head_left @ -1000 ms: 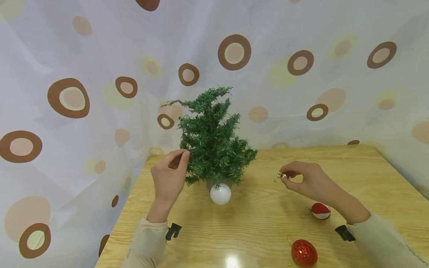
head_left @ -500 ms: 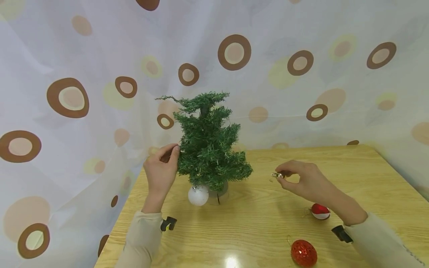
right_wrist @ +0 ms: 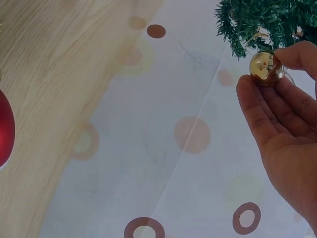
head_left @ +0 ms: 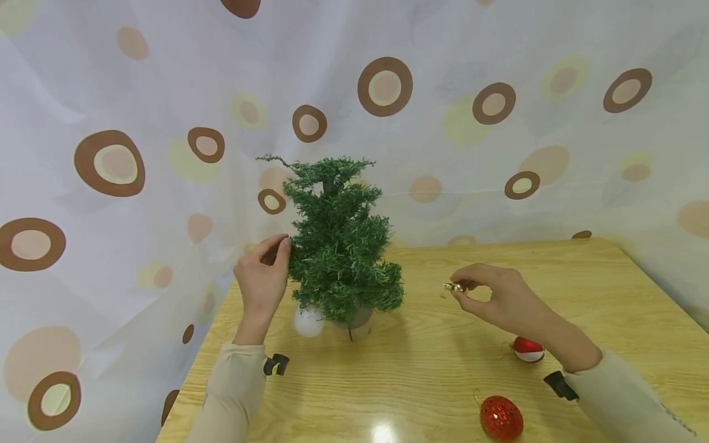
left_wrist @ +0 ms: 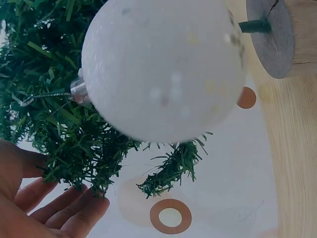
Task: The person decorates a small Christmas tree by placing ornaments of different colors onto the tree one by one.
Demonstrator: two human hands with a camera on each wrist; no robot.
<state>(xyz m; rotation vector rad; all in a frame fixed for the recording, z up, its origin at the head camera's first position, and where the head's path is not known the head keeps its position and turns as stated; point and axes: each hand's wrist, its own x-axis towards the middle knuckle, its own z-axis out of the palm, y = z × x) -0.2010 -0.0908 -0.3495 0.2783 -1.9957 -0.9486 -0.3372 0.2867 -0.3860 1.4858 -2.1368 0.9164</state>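
A small green artificial Christmas tree stands on the wooden table. At its left side my left hand pinches a branch tip between thumb and fingers. A white bauble hangs low on the tree's front left; in the left wrist view its wire hook reaches into the needles. To the right of the tree and apart from it, my right hand holds a small shiny gold bauble between thumb and fingertips, with a thin gold loop at its end.
Under my right forearm lies a red-and-white bauble. Closer to the front edge is a red glittery bauble with a gold string. A patterned curtain hangs behind the table.
The tree has turned and shifted left, carrying the white bauble from its front to its left side. My left hand moved left with it. My right hand has drifted slightly left.
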